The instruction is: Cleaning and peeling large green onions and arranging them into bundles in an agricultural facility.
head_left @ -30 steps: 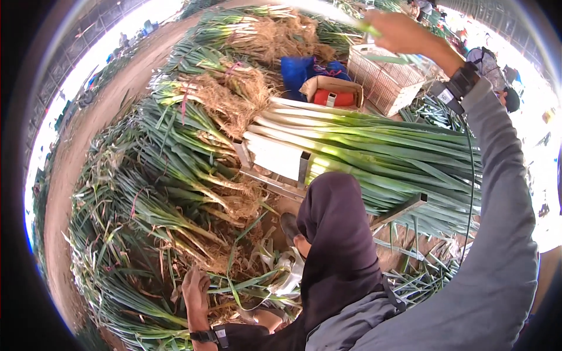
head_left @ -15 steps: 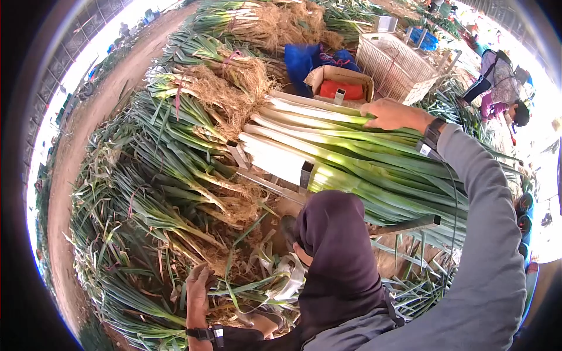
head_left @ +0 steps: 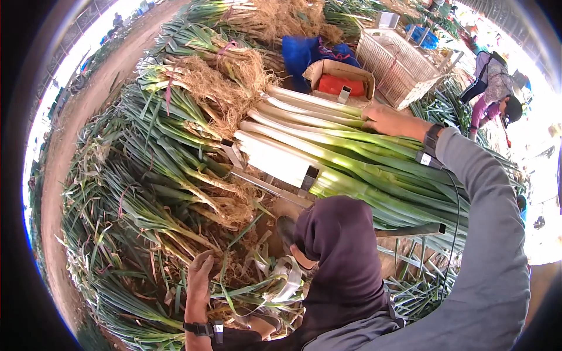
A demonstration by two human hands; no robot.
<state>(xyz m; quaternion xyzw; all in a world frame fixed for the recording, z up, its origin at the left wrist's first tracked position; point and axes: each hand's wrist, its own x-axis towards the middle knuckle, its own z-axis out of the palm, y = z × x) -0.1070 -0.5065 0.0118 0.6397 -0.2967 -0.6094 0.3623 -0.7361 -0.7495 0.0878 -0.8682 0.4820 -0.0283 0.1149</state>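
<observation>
1. A worker's right hand [head_left: 391,121] reaches across to a row of white-stemmed leeks [head_left: 345,152], its bent fingers touching the upper stalks where white turns to green. Whether the hand grips a stalk or only rests there cannot be told.

2. The leeks lie side by side in a metal frame [head_left: 272,187], white ends to the left, green leaves running to the right, with short square posts beside them.

3. The worker's left hand [head_left: 201,275] is raised at lower left, fingers loosely bent, just beside the rooty ends of a heap of unpeeled leeks [head_left: 140,175]. It cannot be told whether it holds anything.

4. Brown roots hang from the heap's bundles, some bound with pinkish ties [head_left: 169,96]. Loose leaves [head_left: 288,288] lie between the left hand and the worker's dark-clad knee [head_left: 339,234].

5. Beyond the leeks stand an open cardboard box [head_left: 315,71] with a red item [head_left: 333,85] inside, a pale slatted crate [head_left: 401,67] and blue material [head_left: 297,55].

6. At upper right, another person [head_left: 496,79] bends forward, well apart from the worker.
</observation>
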